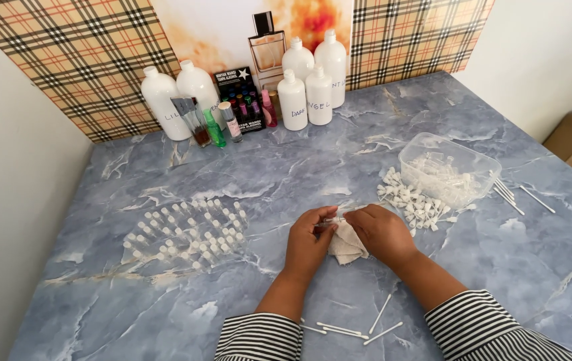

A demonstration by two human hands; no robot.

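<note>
Well left of our left hand (pixel 308 242) stood a cluster of small clear vials (pixel 185 230) with white caps, upright on the marble table (pixel 286 167). That hand curled, fingers pressed together around a small clear vial (pixel 326 224) which barely showed between the two hands. We judged it best to hold the vial steady and let the cloth do the turning, gripping lightly so the glass would not slip. Touching it on the right, our right hand (pixel 383 234) pinched a cream cloth (pixel 347 245) against the vial, knuckles up, wrist angled inward, with the cloth hanging beneath. Both forearms came in from below in striped sleeves. Just beyond the right hand lay loose white spray caps (pixel 413 200), then a clear plastic tub (pixel 449 169). Thin white tubes (pixel 349 329) lay near our wrists.
</note>
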